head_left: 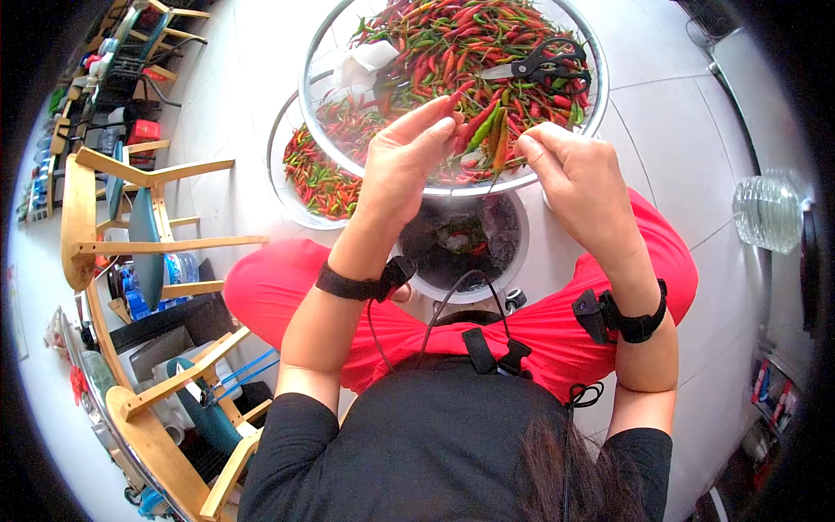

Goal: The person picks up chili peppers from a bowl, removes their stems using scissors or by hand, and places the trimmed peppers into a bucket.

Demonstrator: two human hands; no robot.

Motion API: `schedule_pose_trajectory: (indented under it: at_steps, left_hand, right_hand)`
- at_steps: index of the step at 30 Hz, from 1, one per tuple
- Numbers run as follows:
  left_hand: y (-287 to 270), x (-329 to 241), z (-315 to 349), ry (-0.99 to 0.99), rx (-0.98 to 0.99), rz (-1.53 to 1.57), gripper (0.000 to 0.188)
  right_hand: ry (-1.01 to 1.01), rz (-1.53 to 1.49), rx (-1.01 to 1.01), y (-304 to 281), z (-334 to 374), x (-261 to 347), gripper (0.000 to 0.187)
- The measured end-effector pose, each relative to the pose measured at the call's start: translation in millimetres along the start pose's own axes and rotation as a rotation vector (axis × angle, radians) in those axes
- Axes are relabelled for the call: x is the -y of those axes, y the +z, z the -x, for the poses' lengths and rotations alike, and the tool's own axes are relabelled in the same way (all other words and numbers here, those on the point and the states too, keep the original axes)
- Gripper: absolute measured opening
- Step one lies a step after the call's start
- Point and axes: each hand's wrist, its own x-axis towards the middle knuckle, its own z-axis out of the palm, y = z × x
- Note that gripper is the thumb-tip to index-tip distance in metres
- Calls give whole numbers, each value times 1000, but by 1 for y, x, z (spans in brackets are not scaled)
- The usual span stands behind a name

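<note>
A big round mesh-like tray (600, 78) heaped with red and green chili peppers (444, 35) stands in front of me. Over its near edge, my left hand (409, 157) is closed in a pinch, with a red chili pepper (459, 97) at its fingertips. Just right of it, my right hand (578, 170) is also pinched, beside several green and orange chilies (489, 135); whatever is between its fingertips is too small to make out. Black-handled scissors (544, 65) lie on the peppers at the tray's right. White crumpled plastic or paper (370, 59) sits at its left.
Below the tray's left side, a second round basin (300, 213) holds more chilies. A bin with a dark liner (465, 239) stands between my knees. Wooden chairs (156, 248) crowd the left side. On the right are a clear ribbed container (765, 213) and a pale cabinet (757, 87).
</note>
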Motion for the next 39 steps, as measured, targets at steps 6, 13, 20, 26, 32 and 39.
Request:
schedule_pose_trajectory:
  at_steps: [6,13,20,26,32,39]
  left_hand:
    - [8,0,4,49,-29,-38,38]
    - [8,3,2,49,-26,-18,38]
    - [5,5,3,132,7,-132,36]
    - [-2,0,8,162,118,-334,30]
    - [-8,-21,-5,7,215,-596,36]
    - [-108,-35,-151,42,33,-1365,31]
  right_hand:
    - [5,-19,2,-1,0,1,22]
    - [13,-18,-6,-1,1,1,22]
    - [18,-24,12,-2,1,-3,22]
    - [62,-60,52,-4,2,-2,22]
    - [85,-111,30,-7,1,-8,22]
    - [75,-49,1,-1,-4,-4,22]
